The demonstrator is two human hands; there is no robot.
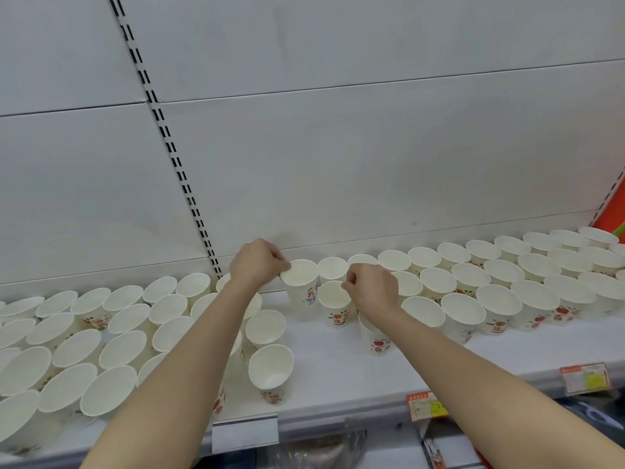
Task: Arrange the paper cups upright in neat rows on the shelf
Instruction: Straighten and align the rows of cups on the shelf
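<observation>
A white shelf [338, 370] carries many white paper cups, all upright with open mouths. The left hand [257, 262] pinches the rim of one cup [301, 286] near the back edge of the shelf. The right hand [373, 287] holds with curled fingers the rim of another cup [334, 301] just beside it, a little more to the front. One group of cups [77, 333] fills the left part of the shelf, and rows of cups [507, 282] run along the back toward the right end. On the front edge hang two price tags [586, 377], both too blurred to read.
</observation>
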